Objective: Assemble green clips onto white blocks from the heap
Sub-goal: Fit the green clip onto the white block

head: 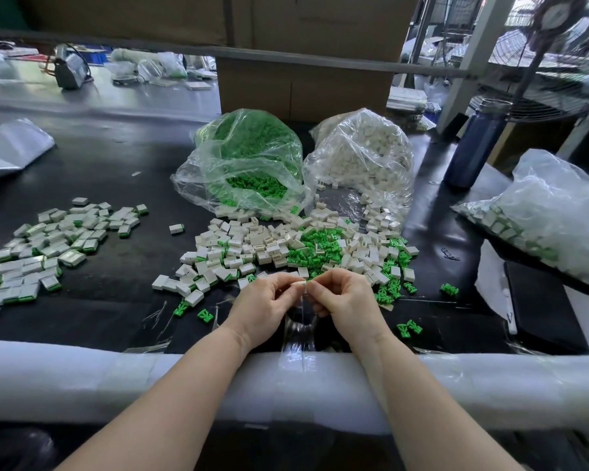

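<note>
My left hand (264, 305) and my right hand (342, 300) meet just in front of the heap and pinch one small white block (300, 284) between their fingertips. Whether a green clip sits on it is hidden by my fingers. The mixed heap of white blocks (249, 246) and green clips (315, 249) lies right behind my hands on the black table. Loose green clips (205, 315) lie at either side of my wrists. A pile of assembled blocks (48, 243) with green edges spreads out at the left.
Two open clear bags stand behind the heap, one of green clips (249, 161), one of white blocks (364, 154). A blue bottle (473, 144) stands at the right, with another filled bag (551, 212) beside it. White foam padding (150, 379) covers the table's near edge. Cardboard boxes (303, 83) stand behind.
</note>
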`<act>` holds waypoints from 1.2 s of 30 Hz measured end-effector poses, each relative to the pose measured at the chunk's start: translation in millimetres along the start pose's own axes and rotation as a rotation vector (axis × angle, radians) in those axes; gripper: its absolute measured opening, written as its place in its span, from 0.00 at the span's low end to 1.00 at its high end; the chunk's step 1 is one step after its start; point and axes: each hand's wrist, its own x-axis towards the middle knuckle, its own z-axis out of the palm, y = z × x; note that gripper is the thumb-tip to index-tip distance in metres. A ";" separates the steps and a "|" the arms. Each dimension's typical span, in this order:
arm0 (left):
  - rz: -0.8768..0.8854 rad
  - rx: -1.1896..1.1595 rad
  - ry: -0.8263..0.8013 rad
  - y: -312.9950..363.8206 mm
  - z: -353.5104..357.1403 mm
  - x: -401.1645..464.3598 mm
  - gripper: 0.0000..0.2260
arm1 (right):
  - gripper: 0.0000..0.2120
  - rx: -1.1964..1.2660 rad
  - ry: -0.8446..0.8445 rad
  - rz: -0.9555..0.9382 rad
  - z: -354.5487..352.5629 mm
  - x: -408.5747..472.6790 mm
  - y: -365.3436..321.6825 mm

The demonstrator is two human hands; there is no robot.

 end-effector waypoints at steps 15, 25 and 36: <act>-0.013 -0.002 0.060 5.5 -0.1 -3.1 0.09 | 0.07 0.021 -0.081 -0.064 -0.7 -3.6 -3.0; 0.051 -0.085 0.012 10.4 -1.4 -3.4 0.08 | 0.09 -0.010 -0.191 -0.008 3.1 -2.9 -6.3; 0.079 -0.021 -0.089 10.0 -1.7 -3.9 0.11 | 0.05 0.132 -0.214 0.059 -1.4 -4.0 -9.0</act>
